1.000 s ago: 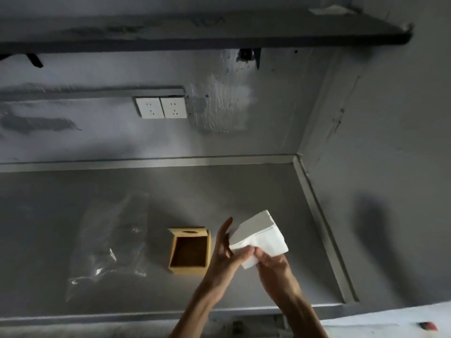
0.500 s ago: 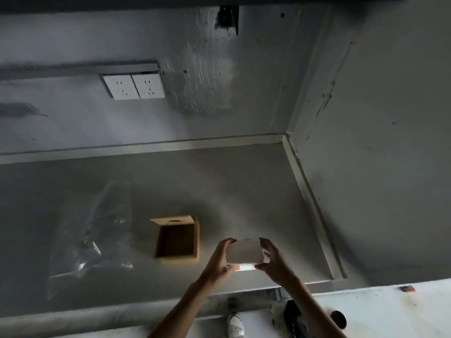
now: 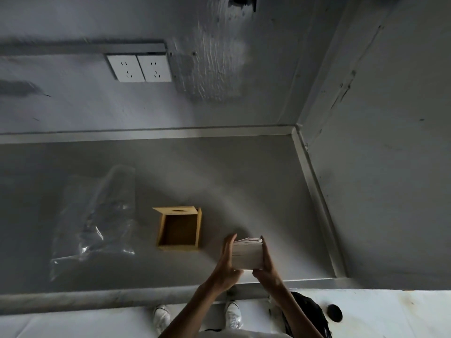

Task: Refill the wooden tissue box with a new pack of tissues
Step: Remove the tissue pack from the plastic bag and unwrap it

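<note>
A small wooden tissue box lies on the grey counter with its open side facing up, empty inside; its slotted face points toward the wall. To its right I hold a white stack of tissues pressed between both palms, just above the counter's front edge. My left hand flattens the stack's left side and my right hand its right side. The stack is apart from the box.
A crumpled clear plastic bag lies on the counter left of the box. Two white wall sockets sit on the back wall. A side wall closes the counter at the right. My white shoes show below on the pale floor.
The tissue stack, earlier held tilted with a corner up, is now squared level between both palms. The camera view has tipped further down, bringing floor and shoes into view.
</note>
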`<state>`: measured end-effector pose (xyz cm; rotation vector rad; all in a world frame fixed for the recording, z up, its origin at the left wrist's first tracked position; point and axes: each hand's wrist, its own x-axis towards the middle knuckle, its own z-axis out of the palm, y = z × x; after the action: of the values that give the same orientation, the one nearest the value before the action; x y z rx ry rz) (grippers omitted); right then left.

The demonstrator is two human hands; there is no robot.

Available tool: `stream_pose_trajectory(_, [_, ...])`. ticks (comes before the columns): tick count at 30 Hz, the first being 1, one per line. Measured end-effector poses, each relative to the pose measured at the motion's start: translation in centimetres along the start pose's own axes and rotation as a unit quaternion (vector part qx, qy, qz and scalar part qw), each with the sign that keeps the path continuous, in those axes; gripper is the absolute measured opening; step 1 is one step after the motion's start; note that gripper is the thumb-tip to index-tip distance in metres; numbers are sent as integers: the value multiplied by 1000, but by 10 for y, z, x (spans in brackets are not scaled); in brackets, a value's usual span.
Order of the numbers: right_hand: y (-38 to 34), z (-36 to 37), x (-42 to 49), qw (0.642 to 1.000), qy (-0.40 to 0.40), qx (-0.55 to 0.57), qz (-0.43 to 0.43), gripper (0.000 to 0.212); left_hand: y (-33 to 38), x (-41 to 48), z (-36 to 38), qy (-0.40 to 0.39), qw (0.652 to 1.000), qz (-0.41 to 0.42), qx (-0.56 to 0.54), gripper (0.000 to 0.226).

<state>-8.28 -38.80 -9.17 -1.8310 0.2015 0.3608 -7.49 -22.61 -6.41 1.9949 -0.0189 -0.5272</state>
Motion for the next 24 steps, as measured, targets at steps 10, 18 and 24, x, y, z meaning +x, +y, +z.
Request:
stream_pose_trajectory(10, [-11, -4, 0, 994, -41, -95, -38, 96, -6, 3, -4, -29, 998, 12, 54, 88])
stream_pose_trajectory(18, [-14, -36, 1, 974, -83, -209, -17, 80, 3, 6, -21, -73, 992, -21, 101, 89])
stream_pose_trajectory(24, [-14, -44, 7, 982, -90, -167, 7, 67, 2, 4, -29, -63, 993, -37, 95, 74])
